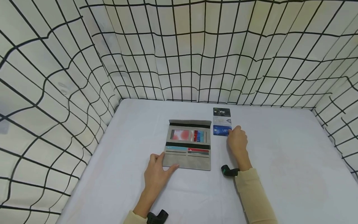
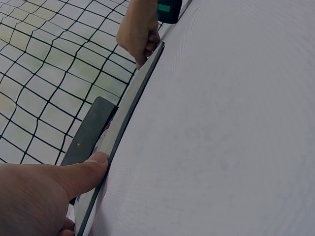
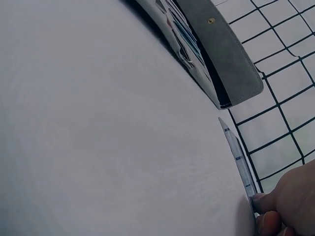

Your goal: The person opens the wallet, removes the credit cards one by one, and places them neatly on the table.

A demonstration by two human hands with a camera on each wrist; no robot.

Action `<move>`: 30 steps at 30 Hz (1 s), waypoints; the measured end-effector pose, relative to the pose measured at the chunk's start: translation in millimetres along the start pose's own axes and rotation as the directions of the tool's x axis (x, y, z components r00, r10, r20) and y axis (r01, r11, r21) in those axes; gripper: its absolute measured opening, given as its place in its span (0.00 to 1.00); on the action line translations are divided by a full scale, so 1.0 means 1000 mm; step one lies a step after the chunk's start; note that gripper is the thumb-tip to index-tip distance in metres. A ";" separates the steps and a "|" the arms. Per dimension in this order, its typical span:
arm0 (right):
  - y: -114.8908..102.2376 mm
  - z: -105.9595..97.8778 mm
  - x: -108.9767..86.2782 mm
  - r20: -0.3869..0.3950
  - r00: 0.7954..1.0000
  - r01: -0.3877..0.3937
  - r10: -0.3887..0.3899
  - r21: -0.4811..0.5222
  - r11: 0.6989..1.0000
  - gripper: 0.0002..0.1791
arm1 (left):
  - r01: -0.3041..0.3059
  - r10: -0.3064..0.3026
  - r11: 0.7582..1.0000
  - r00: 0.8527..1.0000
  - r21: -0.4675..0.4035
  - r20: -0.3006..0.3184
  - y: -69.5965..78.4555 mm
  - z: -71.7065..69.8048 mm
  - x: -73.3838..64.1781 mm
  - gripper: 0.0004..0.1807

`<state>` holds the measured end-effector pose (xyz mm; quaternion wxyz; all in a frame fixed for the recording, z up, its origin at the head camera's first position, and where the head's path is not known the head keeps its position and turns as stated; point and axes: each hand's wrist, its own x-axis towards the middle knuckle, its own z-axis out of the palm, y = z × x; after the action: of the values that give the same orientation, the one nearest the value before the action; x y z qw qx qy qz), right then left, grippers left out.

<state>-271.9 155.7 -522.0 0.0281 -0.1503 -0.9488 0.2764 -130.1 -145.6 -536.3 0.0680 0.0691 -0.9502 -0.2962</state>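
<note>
An unfolded grey wallet [image 1: 193,161] lies flat on the white table, with cards in its slots and a pink-and-white card [image 1: 181,134] behind its window. My left hand [image 1: 157,174] holds its near left corner, thumb along the front edge and fingers at the left side. Right of the wallet, a black "Vip" card [image 1: 222,112], a silver card [image 1: 221,120] and a blue card [image 1: 221,130] form a column. My right hand [image 1: 238,143] pinches the blue card's near right corner. The right wrist view shows the thumb [image 3: 263,201] on the card edge.
Black netting [image 1: 190,56] hangs before pale walls behind and on both sides of the white table [image 1: 279,161]. The wallet's flap [image 2: 91,130] stands up at its far side and bears a small metal snap [image 3: 211,20]. A dark camera is strapped on each wrist.
</note>
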 end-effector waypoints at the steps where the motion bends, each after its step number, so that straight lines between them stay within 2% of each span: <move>1: 0.000 0.000 0.000 0.002 1.000 -0.003 0.003 -0.007 1.000 0.19 | 0.001 -0.001 1.000 1.000 0.002 0.001 0.000 0.000 0.000 0.44; 14: -0.001 0.000 0.002 0.005 1.000 0.008 -0.008 -0.011 1.000 0.19 | 0.010 -0.010 1.000 1.000 0.004 -0.004 0.000 0.000 0.001 0.44; 23: 0.009 -0.001 0.005 -0.012 1.000 0.028 -0.027 0.085 0.996 0.18 | 0.006 -0.006 1.000 1.000 0.007 -0.010 -0.001 0.001 0.000 0.44; 30: 0.012 -0.004 0.006 -0.047 0.997 0.065 -0.060 0.111 0.992 0.19 | 0.004 -0.004 1.000 1.000 0.008 -0.003 -0.001 0.002 0.000 0.45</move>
<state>-273.6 168.9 -525.5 0.0659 -0.1248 -0.9352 0.3248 -130.1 -145.6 -538.1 0.0686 0.0717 -0.9511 -0.2925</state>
